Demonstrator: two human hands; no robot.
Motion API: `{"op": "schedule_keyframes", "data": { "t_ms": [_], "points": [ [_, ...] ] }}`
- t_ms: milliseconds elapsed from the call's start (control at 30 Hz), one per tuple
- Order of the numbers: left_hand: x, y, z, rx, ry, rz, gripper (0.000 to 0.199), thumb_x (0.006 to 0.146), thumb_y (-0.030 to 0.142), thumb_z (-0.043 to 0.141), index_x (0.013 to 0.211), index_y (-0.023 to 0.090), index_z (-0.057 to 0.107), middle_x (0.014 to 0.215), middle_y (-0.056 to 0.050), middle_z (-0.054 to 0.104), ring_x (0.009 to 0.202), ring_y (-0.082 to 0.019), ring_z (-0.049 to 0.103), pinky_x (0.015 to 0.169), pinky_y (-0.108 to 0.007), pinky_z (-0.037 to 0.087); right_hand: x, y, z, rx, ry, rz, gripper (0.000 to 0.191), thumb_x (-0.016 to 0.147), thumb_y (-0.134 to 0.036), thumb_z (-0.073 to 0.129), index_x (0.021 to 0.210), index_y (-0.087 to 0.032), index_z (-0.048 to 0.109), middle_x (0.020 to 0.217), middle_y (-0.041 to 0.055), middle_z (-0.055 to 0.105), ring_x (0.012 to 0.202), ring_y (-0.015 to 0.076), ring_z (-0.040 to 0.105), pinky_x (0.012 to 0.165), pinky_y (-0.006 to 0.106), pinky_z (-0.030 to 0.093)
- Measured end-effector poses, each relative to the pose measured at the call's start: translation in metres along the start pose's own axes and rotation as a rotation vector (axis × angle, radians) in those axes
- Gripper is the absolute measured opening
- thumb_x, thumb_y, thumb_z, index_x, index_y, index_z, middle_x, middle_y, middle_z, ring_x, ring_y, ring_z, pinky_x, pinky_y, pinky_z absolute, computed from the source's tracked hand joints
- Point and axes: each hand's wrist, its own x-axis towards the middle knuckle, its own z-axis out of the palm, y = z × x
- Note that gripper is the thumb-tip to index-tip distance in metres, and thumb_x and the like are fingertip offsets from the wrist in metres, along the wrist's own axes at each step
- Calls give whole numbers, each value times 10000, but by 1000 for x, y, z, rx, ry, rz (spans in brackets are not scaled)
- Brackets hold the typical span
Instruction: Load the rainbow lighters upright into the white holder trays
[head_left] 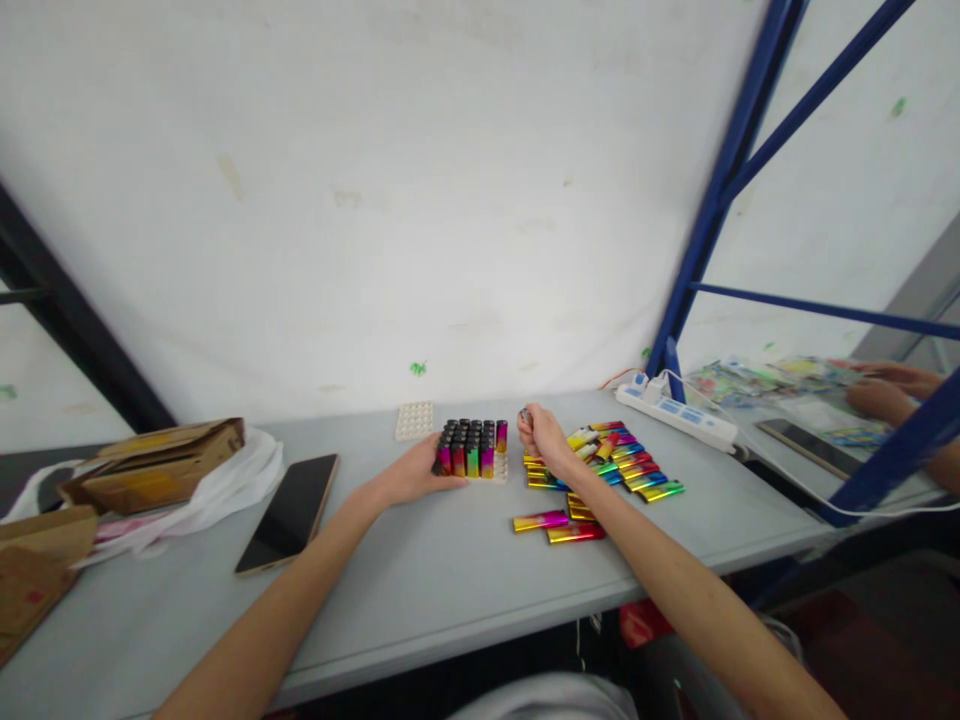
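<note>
Upright lighters (466, 458) with dark tops and shiny multicoloured bodies stand in tight rows in a pale tray (493, 478) with round holes. My left hand (416, 473) is closed around the left side of this block, thumb along the front. Just right of the tray, my right hand (541, 436) is raised in a fist around a lighter (524, 414); only its metal tip shows, and the fingers hide the rest. Beneath and beside my right forearm lies a loose heap of metallic rainbow lighters (637, 468), with several more (541, 521) nearer the front.
A second holed tray (415, 421) lies by the wall. On the left are a phone (289, 512), a white plastic bag (202, 505) and cardboard boxes (161, 462). A power strip (679, 415) sits by the blue post (694, 240). Beyond it, another person's hands (892, 390) are near plastic packets.
</note>
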Motion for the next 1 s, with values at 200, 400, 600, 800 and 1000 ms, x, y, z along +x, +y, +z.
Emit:
{"op": "schedule_keyframes", "data": {
  "t_ms": [200, 400, 600, 800, 1000],
  "points": [
    [0, 1, 0, -6, 2, 10, 681, 755, 511, 808, 1300, 180, 571, 1335, -124, 650, 1207, -338, 610, 1096, -462, 466, -2, -5, 1, -14, -12, -78, 591, 880, -771, 409, 681, -221, 488, 516, -89, 237, 419, 81, 180, 411, 230, 153],
    [0, 1, -1, -20, -7, 23, 713, 763, 531, 800, 1331, 175, 558, 1345, -128, 647, 1221, -336, 610, 1107, -458, 461, -8, -9, 1, -136, -33, -310, 487, 932, -707, 455, 997, -238, 569, 701, -44, 451, 524, 114, 398, 452, 229, 314],
    [0, 2, -1, 0, 5, 11, 671, 757, 510, 808, 1289, 175, 573, 1318, -125, 655, 1198, -333, 617, 1082, -450, 476, -12, -13, -1, -557, 39, -592, 322, 947, -527, 564, 903, -210, 601, 920, 36, 607, 880, 180, 575, 804, 291, 476],
    [0, 3, -1, -7, -1, -1, 683, 755, 494, 811, 1297, 163, 560, 1314, -132, 654, 1193, -339, 619, 1074, -456, 478, -13, -12, -3, -720, -10, -560, 295, 973, -491, 564, 965, -204, 632, 708, -17, 603, 675, 160, 554, 684, 273, 422],
    [0, 0, 0, -9, -4, -2, 693, 761, 506, 805, 1304, 158, 553, 1323, -141, 646, 1199, -340, 612, 1079, -457, 470, -8, -3, -11, -746, -92, -531, 257, 967, -456, 602, 1025, -206, 628, 705, -17, 652, 634, 152, 579, 638, 255, 421]
  ]
}}
